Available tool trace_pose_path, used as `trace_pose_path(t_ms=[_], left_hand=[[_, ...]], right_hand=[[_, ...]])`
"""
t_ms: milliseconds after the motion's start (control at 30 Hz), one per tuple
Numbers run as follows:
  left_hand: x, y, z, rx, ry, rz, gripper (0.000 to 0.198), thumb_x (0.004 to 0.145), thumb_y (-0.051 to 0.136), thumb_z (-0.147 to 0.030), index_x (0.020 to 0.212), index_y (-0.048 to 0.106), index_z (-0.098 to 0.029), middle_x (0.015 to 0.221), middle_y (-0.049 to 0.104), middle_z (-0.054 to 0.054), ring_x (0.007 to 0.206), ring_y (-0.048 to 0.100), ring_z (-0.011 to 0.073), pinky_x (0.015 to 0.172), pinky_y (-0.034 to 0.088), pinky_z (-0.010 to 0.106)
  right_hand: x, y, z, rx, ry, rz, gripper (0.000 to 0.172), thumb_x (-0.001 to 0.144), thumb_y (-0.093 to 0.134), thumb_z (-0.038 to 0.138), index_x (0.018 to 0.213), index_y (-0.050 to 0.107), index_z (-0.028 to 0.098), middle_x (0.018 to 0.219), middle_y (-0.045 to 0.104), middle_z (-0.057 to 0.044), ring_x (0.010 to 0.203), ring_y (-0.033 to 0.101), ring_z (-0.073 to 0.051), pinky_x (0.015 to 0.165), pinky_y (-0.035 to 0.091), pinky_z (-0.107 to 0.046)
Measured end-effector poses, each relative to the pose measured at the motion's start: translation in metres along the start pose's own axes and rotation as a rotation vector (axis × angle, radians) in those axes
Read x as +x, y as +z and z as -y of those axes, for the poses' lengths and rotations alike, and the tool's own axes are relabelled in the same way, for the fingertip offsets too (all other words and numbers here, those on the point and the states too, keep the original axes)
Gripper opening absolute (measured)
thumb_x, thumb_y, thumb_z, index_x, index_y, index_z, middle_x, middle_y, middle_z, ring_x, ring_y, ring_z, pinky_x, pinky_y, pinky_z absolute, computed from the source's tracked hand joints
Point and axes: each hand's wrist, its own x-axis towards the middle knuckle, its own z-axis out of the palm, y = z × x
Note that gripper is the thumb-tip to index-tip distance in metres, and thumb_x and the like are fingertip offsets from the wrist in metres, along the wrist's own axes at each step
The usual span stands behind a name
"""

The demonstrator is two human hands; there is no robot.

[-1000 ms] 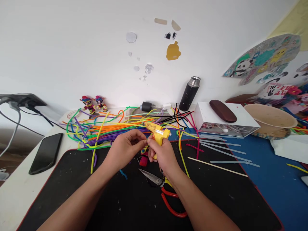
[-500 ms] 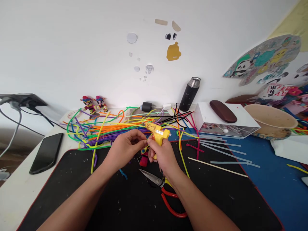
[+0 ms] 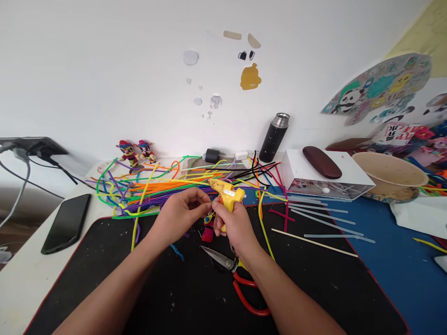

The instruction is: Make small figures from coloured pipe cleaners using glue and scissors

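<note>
The black, red-edged mat (image 3: 167,288) underlies the work, presumably to shield the white table (image 3: 21,284); behind, the heap of multicoloured fuzzy pipe cleaners (image 3: 176,185) lies within reach; the red-handled metal scissors (image 3: 228,264) sit below the right hand (image 3: 237,225), perhaps in its way. That hand grips the yellow plastic glue gun (image 3: 228,201), nozzle up-left, likely clear of fingers; the small red fuzzy figure (image 3: 207,233) lies just below; the left hand (image 3: 178,211) presses thumb and forefinger together, anything between too small to tell
</note>
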Motion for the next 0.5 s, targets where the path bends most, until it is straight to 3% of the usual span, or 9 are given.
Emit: trace_pose_path(t_ms=[500], left_hand=[[0.0005,0.0011,-0.0016,-0.007,-0.028,-0.001,0.023,0.089,0.072,-0.044,0.088,0.068,-0.021,0.083,0.072,0.002,0.075,0.067,0.0191,0.069,0.053,0.029]], right_hand=[[0.0002,0.0004,-0.0004,0.015,0.013,-0.006,0.025,0.076,0.069,0.041,0.085,0.057,0.021,0.04,0.048,0.011,0.032,0.045,-0.01,0.035,0.025,-0.018]])
